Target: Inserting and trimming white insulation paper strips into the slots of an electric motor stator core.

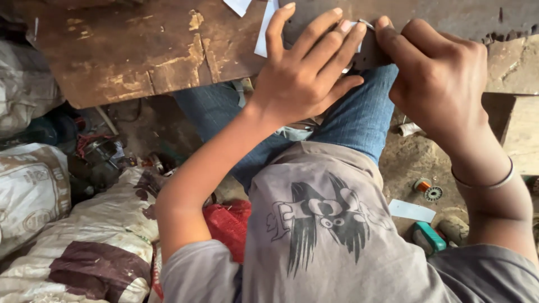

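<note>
At the top centre of the frame both hands meet on a dark flat piece [368,50] at the near edge of a worn wooden board [140,50]. The left hand [306,73] lies spread, fingers pressed flat over the piece and a white paper strip [264,33]. The right hand [441,73] is curled, thumb and fingers clamped on the piece's right end; a thin bangle [494,180] circles that wrist. A small pale bit shows at the fingertips; what it is cannot be told.

A second white paper scrap [238,5] sits at the top edge, left of the strip.

Sacks fill the left side: a grey-white one [22,84] at upper left, a white one with brown print [28,191] at middle left, and a white one with maroon patches [95,252] at lower left. A red woven bag [230,221] shows under the left forearm.

Between the sacks, at left centre, lies a dark heap of metal parts [101,160].

On the dirt floor at right: a copper wire spool [421,185] beside a small toothed disc [433,194], a white card [411,211] below them, and a teal block [431,237] at lower right. A pale wooden block [522,134] stands at the right edge.

The person's jeans knee and grey shirt fill the centre and hide the floor beneath the hands.
</note>
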